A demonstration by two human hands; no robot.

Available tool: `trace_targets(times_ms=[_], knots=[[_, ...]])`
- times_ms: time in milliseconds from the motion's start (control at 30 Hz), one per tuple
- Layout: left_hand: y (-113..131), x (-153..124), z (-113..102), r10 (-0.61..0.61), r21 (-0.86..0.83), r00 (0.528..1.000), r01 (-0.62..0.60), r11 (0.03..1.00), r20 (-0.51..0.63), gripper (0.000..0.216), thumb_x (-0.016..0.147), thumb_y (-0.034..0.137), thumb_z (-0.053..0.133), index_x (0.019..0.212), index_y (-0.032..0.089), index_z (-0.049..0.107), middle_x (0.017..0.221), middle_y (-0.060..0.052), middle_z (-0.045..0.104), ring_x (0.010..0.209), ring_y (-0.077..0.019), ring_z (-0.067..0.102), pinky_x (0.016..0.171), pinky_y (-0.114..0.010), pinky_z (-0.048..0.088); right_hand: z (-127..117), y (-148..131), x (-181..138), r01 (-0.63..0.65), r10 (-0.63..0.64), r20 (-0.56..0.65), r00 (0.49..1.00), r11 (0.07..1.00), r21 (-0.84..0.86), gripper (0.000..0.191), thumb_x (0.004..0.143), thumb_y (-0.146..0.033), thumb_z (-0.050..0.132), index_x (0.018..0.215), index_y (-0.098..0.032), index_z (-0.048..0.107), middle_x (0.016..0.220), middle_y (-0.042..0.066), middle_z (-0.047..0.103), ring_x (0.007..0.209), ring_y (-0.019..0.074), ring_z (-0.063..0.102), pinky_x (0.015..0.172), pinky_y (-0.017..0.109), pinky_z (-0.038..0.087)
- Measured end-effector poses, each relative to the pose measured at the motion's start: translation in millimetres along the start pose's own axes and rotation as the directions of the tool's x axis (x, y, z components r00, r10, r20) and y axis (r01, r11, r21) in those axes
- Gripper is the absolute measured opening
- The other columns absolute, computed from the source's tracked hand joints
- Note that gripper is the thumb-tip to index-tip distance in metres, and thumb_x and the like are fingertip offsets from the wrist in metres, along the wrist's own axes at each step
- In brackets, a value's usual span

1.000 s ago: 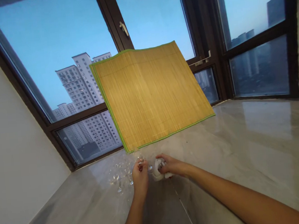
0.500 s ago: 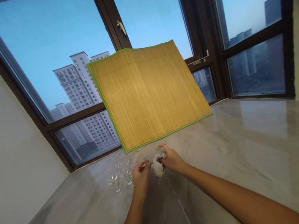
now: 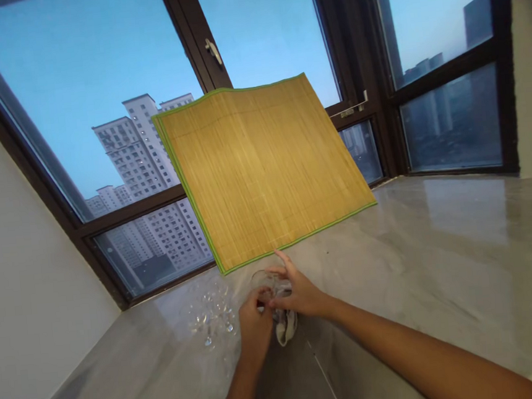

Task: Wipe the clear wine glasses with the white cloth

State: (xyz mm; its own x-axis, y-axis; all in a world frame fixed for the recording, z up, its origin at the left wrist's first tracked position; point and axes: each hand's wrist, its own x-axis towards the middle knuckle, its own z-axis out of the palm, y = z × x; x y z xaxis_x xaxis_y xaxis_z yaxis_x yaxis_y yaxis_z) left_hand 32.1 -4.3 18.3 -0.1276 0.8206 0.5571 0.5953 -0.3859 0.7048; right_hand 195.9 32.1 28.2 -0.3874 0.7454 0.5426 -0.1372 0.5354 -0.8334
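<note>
Pinched in the fingers of my left hand [image 3: 254,324] is a clear glass [image 3: 260,279], its see-through rounded edge showing above the fingertips. My right hand [image 3: 302,292] presses a whitish cloth [image 3: 287,329] against the glass, thumb and lower fingers closed on the cloth. Its index finger points up and away. Part of the glass is hidden by the fingers and the cloth, and a fold of the cloth hangs below. Several more clear glasses [image 3: 211,316] stand close together left of my hands; their outlines are faint.
A yellow bamboo mat [image 3: 268,174] with green edging leans upright against the window [image 3: 261,32] behind my hands. The surface under my hands is glossy grey marbled stone [image 3: 439,259]. A white wall [image 3: 23,245] runs along the left.
My right hand has moved slightly left and turned over the glass, with the cloth now spread lower. The glass edge has come into view above my left fingers.
</note>
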Motion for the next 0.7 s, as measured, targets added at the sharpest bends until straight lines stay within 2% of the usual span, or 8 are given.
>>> trace_targets(times_ms=[100, 300, 400, 467, 533, 600, 667, 700], knots=[[0.5, -1.3, 2.9, -0.007, -0.005, 0.998, 0.007, 1.000, 0.068, 0.022, 0.079, 0.028, 0.057, 0.092, 0.017, 0.071, 0.085, -0.005, 0.074, 0.078, -0.0200, 0.067, 0.072, -0.031, 0.049, 1.8, 0.7, -0.1, 0.013, -0.014, 0.009, 1.000, 0.999, 0.042, 0.102, 0.073, -0.025, 0.075, 0.151, -0.026, 0.009, 0.118, 0.010, 0.064, 0.102, 0.0206, 0.065, 0.091, 0.041, 0.049], [-2.3, -1.3, 4.8, 0.012, 0.083, 0.996, -0.019, 0.996, 0.088, 0.025, 0.078, 0.022, 0.054, 0.095, 0.018, 0.070, 0.088, -0.006, 0.073, 0.078, -0.0192, 0.066, 0.073, -0.031, 0.048, 7.0, 4.9, -2.7, 0.062, -0.062, 0.003, 0.998, 0.998, -0.005, 0.098, 0.073, -0.016, 0.071, 0.149, -0.029, 0.012, 0.118, 0.007, 0.062, 0.098, 0.0179, 0.065, 0.082, 0.034, 0.051], [0.1, -2.6, 0.7, 0.091, 0.217, 0.995, -0.097, 0.971, 0.037, 0.024, 0.079, 0.025, 0.056, 0.098, 0.019, 0.069, 0.081, -0.003, 0.069, 0.072, -0.0180, 0.063, 0.070, -0.030, 0.047, 8.2, 7.3, -0.5, 0.072, -0.074, -0.105, 0.992, 0.997, -0.024, 0.091, 0.074, -0.018, 0.070, 0.147, -0.030, 0.017, 0.115, 0.006, 0.063, 0.095, 0.0170, 0.065, 0.077, 0.031, 0.052], [3.3, -3.1, -6.0, 0.194, 0.305, 0.980, -0.170, 0.937, -0.051, 0.022, 0.079, 0.025, 0.057, 0.099, 0.019, 0.066, 0.075, -0.001, 0.063, 0.068, -0.0168, 0.059, 0.068, -0.030, 0.046, 5.1, 10.6, 4.1, 0.078, -0.081, -0.223, 0.971, 0.997, -0.021, 0.089, 0.074, -0.020, 0.069, 0.146, -0.029, 0.018, 0.112, 0.006, 0.062, 0.094, 0.0172, 0.064, 0.073, 0.029, 0.052], [7.1, -2.9, -15.2, 0.315, 0.379, 0.928, -0.222, 0.898, -0.201, 0.022, 0.080, 0.024, 0.056, 0.100, 0.019, 0.064, 0.078, -0.001, 0.059, 0.071, -0.0173, 0.056, 0.071, -0.031, 0.045, -2.2, 16.9, 10.3, 0.072, -0.080, -0.352, 0.933, 0.997, -0.036, 0.089, 0.074, -0.025, 0.069, 0.146, -0.028, 0.017, 0.109, 0.006, 0.062, 0.093, 0.0178, 0.064, 0.067, 0.027, 0.052], [10.2, -1.7, -24.7, 0.396, 0.433, 0.834, -0.217, 0.875, -0.384, 0.023, 0.080, 0.025, 0.057, 0.102, 0.019, 0.060, 0.088, -0.003, 0.057, 0.082, -0.0198, 0.055, 0.078, -0.034, 0.046, -12.6, 26.6, 16.3, 0.038, -0.082, -0.464, 0.882, 0.994, -0.103, 0.088, 0.074, -0.030, 0.069, 0.145, -0.025, 0.018, 0.106, 0.006, 0.062, 0.090, 0.0186, 0.064, 0.063, 0.026, 0.052], [11.3, -0.1, -32.1, 0.401, 0.444, 0.742, -0.156, 0.882, -0.537, 0.028, 0.078, 0.026, 0.059, 0.105, 0.019, 0.057, 0.097, -0.006, 0.052, 0.093, -0.0228, 0.051, 0.086, -0.038, 0.044, -23.9, 38.7, 20.6, -0.021, -0.091, -0.532, 0.842, 0.979, -0.201, 0.087, 0.073, -0.031, 0.070, 0.145, -0.024, 0.021, 0.105, 0.006, 0.063, 0.089, 0.0197, 0.065, 0.064, 0.028, 0.052], [10.8, 0.7, -34.5, 0.378, 0.430, 0.712, -0.118, 0.895, -0.592, 0.031, 0.077, 0.027, 0.060, 0.107, 0.018, 0.055, 0.099, -0.006, 0.050, 0.096, -0.0236, 0.049, 0.088, -0.040, 0.043, -29.2, 45.0, 21.9, -0.048, -0.096, -0.556, 0.826, 0.970, -0.237, 0.086, 0.072, -0.030, 0.070, 0.145, -0.023, 0.023, 0.104, 0.006, 0.064, 0.088, 0.0203, 0.065, 0.066, 0.029, 0.053]])
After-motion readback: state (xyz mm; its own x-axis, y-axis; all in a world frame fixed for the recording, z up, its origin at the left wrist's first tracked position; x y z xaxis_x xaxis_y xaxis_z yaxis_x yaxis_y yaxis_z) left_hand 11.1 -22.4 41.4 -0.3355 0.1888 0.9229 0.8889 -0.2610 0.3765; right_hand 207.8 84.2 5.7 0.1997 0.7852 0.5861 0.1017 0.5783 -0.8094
